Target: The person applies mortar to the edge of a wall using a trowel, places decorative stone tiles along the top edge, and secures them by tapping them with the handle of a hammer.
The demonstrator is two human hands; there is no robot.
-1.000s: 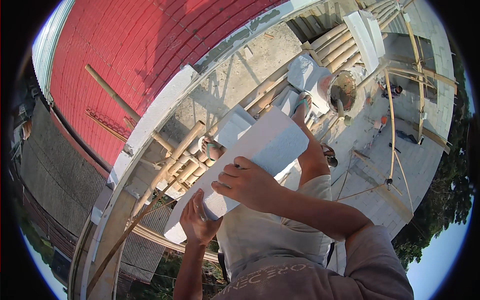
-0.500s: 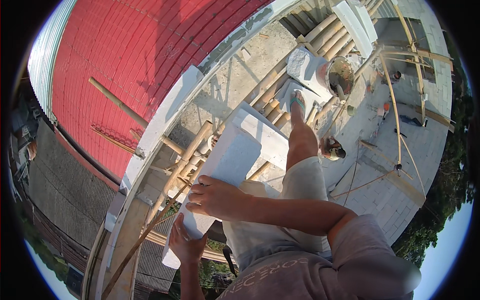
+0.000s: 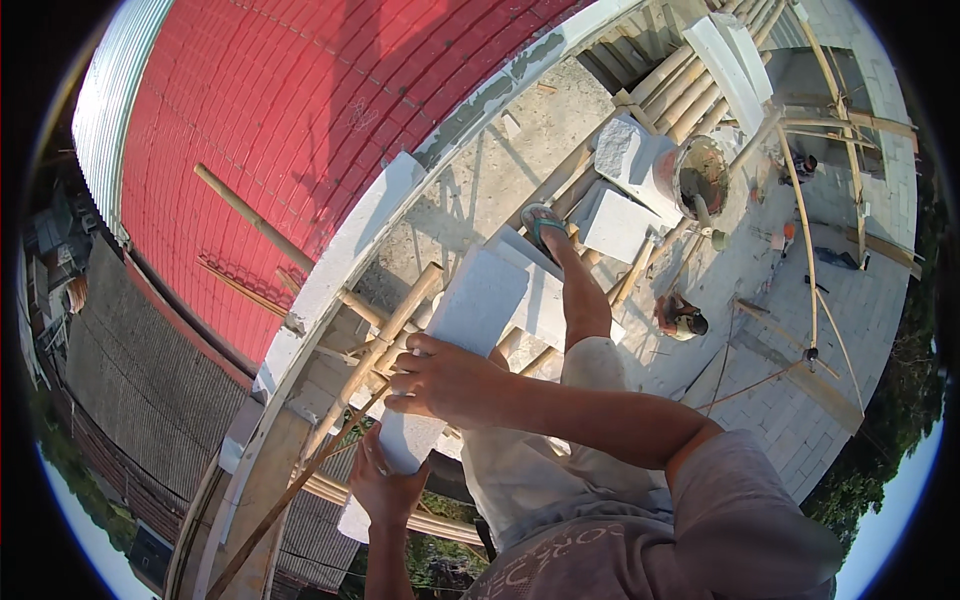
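Note:
A long white lightweight concrete block [image 3: 478, 300] lies lengthwise before me, sunlit and pale, in both of my hands. My right hand [image 3: 448, 378] reaches across my body and wraps over the block's middle. Closer to me, my left hand [image 3: 386, 485] clasps the side of its near end, with the fingers curled against it. The underside of the block is hidden. Just past its far end, another white block [image 3: 545, 300] rests on the bamboo poles, beside my sandalled foot [image 3: 543, 222].
Beyond lie a loose white block [image 3: 618, 224], a rough-ended block [image 3: 627, 150] and a mortar bucket [image 3: 702, 172]. A bamboo pole [image 3: 400, 310] stands left of my block, by the red brick wall [image 3: 270, 120]. People work far below, one at a pale floor [image 3: 682, 318].
My foot has stepped left, off a white block and onto the scaffold near the wall ledge. Both hands still grip their block, which has shifted slightly to the right in view.

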